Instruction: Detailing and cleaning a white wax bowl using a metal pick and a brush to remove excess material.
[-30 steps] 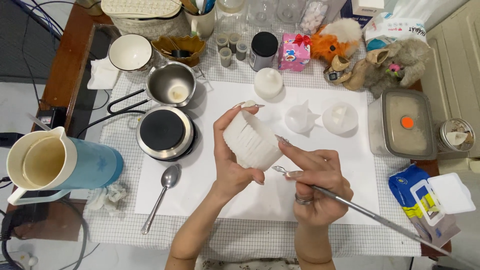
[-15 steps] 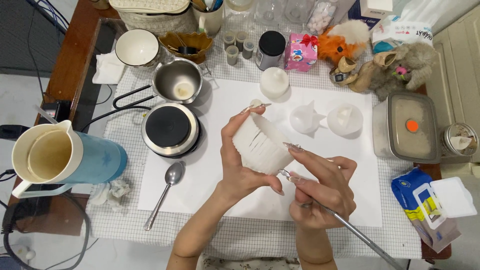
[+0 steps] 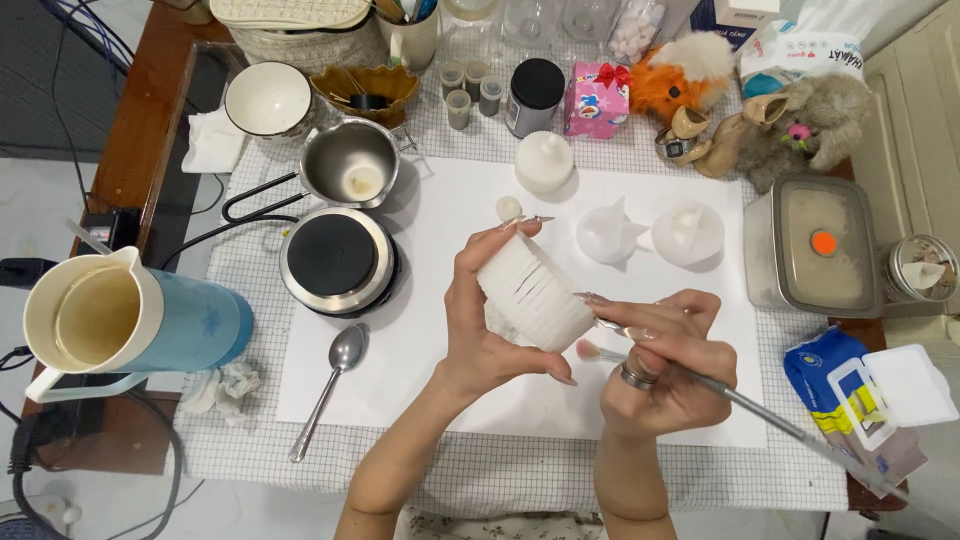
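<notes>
The left hand [image 3: 490,340] grips one white ribbed mould [image 3: 535,291], fingers wrapped around its side, held tilted above the white sheet [image 3: 430,400] at the middle of the desk [image 3: 520,475]; the right hand [image 3: 665,365] has its fingers closed on one thin metal-handled brush [image 3: 745,408], whose tip lies just beside the mould's lower edge; one ring shows on that hand. On the sheet stand three more white moulded pieces [image 3: 544,160], well apart from the hands; one spoon [image 3: 330,385] lies to the left, near one small round hotplate [image 3: 335,258]; above it sits one steel pot [image 3: 350,165]; one blue jug [image 3: 130,320] stands at the far left; one lidded container [image 3: 820,245] rests at the right; two plush toys [image 3: 790,125] lie along the back.
</notes>
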